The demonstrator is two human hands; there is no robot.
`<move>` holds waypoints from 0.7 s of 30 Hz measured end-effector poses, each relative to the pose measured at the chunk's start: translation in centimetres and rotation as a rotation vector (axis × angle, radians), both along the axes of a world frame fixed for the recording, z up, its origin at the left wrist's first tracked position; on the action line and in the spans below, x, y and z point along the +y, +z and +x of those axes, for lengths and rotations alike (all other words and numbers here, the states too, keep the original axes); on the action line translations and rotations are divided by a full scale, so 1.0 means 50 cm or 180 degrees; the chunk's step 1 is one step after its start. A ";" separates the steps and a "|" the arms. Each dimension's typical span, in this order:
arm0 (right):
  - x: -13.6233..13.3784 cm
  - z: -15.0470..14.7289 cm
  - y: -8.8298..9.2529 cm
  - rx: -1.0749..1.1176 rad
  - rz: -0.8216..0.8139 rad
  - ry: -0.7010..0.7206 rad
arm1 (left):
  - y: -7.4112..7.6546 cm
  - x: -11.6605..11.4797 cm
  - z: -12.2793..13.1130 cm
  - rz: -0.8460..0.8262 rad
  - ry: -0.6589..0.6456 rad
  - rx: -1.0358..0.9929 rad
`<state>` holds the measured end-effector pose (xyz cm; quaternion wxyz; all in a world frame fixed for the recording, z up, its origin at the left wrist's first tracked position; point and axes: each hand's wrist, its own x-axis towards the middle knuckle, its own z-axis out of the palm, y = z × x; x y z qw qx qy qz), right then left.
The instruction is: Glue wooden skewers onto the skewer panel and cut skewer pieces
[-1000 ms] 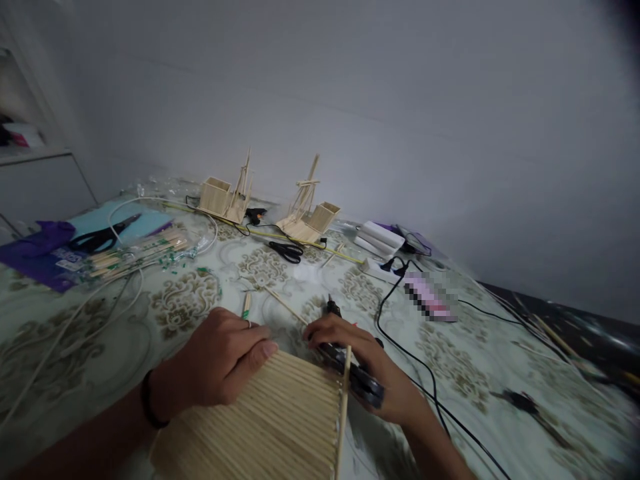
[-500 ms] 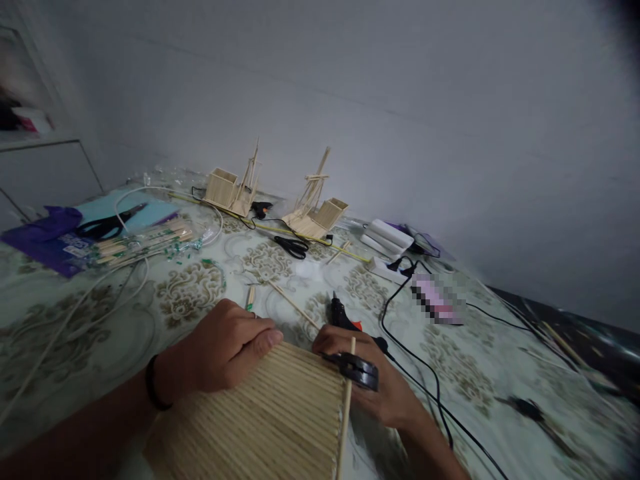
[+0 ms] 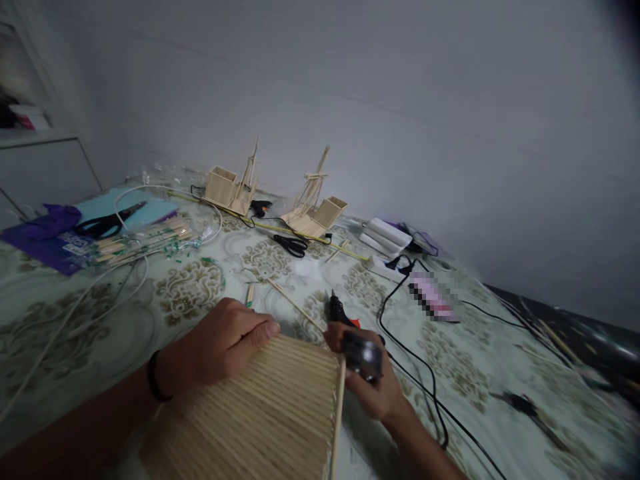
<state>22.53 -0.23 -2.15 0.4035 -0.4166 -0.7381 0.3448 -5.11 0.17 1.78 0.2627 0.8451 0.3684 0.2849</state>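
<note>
My left hand is closed over the upper left edge of a panel of bamboo sticks, thumb on top and fingers hidden underneath. A single stick lies along the panel's right edge, with whitish glue showing in the seam. At the panel's upper right corner, my right hand is closed around black-handled scissors, which are blurred; their blades are hard to make out. Just beyond that hand rests a black glue gun with an orange trigger.
Two stick models stand by the wall. More black scissors, a power strip, a pink pixelated item and bagged sticks lie around. Black cable loops at right; a loose stick lies ahead.
The stick's end that stuck up past the panel's corner is gone; the stick now ends about level with it. The scissors have shifted slightly right and up, off the stick. My left hand keeps its hold.
</note>
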 end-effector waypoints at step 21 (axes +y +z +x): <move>0.066 0.012 0.040 0.2377 -0.1005 -0.0791 | -0.029 0.057 -0.020 -0.1754 0.0857 -0.1941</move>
